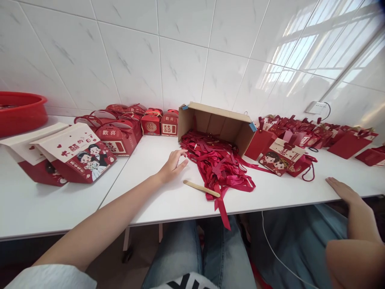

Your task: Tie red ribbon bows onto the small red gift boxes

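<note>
My left hand point(173, 166) is over the white table, palm turned toward the red ribbons, with thumb and forefinger apart. Its fingertips are at the left edge of a tangled heap of red ribbons point(218, 168), and nothing shows in its grip. That heap spills out of a cardboard box point(221, 114) lying on its side, and one ribbon end hangs over the table's front edge. Just below my hand lies a thin wooden strip point(201, 188), its right end against the ribbons. My right hand is out of the frame.
Red gift boxes point(120, 138) and two tilted cartoon boxes point(78, 154) stand left, beside a red basin point(22, 112). Many red bags point(349, 142) fill the right side. Another person's hand point(343, 190) rests at the table's right edge. A wall socket point(317, 107) is behind.
</note>
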The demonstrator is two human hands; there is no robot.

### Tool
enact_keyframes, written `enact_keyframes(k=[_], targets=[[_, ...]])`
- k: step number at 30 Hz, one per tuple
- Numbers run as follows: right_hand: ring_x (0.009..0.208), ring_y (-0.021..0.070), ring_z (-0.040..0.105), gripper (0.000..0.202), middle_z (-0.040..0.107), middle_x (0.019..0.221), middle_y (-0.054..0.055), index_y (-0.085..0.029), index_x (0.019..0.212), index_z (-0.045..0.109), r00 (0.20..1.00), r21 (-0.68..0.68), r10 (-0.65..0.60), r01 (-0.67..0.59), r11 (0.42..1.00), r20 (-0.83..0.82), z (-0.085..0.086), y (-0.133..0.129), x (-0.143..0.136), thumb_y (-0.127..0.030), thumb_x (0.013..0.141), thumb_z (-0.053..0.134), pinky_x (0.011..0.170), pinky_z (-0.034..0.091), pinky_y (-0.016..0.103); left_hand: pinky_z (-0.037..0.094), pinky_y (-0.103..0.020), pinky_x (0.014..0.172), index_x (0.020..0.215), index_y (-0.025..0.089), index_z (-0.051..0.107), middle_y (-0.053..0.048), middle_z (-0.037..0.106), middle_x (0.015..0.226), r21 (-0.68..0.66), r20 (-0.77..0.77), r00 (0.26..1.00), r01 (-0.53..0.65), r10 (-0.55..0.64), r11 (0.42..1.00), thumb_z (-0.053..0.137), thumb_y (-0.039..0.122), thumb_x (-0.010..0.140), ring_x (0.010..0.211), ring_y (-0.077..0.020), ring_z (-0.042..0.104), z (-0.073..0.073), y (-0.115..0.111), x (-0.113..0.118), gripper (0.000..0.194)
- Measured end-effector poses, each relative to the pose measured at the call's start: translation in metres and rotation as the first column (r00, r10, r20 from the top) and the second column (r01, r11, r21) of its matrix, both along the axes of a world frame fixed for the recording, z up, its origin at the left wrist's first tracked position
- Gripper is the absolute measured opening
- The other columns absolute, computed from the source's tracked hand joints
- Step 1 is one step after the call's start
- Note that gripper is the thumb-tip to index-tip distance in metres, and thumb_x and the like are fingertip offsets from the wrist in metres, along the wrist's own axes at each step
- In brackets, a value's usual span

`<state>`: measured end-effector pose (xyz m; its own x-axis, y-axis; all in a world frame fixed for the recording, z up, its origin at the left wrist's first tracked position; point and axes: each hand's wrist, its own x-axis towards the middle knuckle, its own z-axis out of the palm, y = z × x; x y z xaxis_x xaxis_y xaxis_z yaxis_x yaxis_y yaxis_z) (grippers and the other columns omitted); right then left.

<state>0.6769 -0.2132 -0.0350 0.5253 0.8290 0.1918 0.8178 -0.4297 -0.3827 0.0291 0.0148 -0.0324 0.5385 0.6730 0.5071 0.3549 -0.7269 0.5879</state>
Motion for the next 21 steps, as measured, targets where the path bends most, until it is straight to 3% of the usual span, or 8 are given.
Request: enact_keyframes(k=[7, 15, 21], targets=[[0.123, 0.035, 0.049, 0.038, 0.058, 0.11, 0.024, -0.03, 0.077, 0.037, 0.993, -0.056, -0.076, 0.072, 0.996, -0.087, -0.005, 0.0, 0.007, -0.036, 0.04, 0.041, 0.106, 0.028, 0.051, 0.029, -0.049, 0.106, 0.113, 0.024, 0.054, -0.009, 0.052, 0.116, 0.008, -0.046, 0.999, -0.001, 0.001, 1.0, 0.035, 0.045, 0.093, 0.118, -0.0267, 0.04, -0.006, 0.005, 0.0, 0.035], [0.123, 0.0347, 0.048, 0.039, 0.059, 0.105, 0.022, -0.029, 0.078, 0.041, 0.993, -0.026, -0.068, 0.066, 0.997, -0.101, -0.008, -0.003, 0.009, -0.036, 0.039, 0.038, 0.105, 0.026, 0.053, 0.031, -0.051, 0.104, 0.113, 0.023, 0.055, -0.011, 0.054, 0.114, 0.023, -0.031, 0.999, 0.016, -0.016, 1.0, 0.036, 0.041, 0.093, 0.116, -0.028, 0.042, -0.006, 0.006, 0.0, 0.033], [0.121, 0.0379, 0.049, 0.037, 0.056, 0.108, 0.023, -0.03, 0.079, 0.044, 0.997, 0.032, 0.01, -0.007, 0.999, -0.081, -0.013, -0.007, 0.014, -0.034, 0.043, 0.041, 0.101, 0.027, 0.057, 0.033, -0.05, 0.103, 0.112, 0.022, 0.054, -0.011, 0.053, 0.115, 0.001, -0.028, 1.0, -0.002, 0.002, 1.0, 0.036, 0.041, 0.092, 0.115, -0.028, 0.043, -0.003, 0.004, 0.0, 0.033]])
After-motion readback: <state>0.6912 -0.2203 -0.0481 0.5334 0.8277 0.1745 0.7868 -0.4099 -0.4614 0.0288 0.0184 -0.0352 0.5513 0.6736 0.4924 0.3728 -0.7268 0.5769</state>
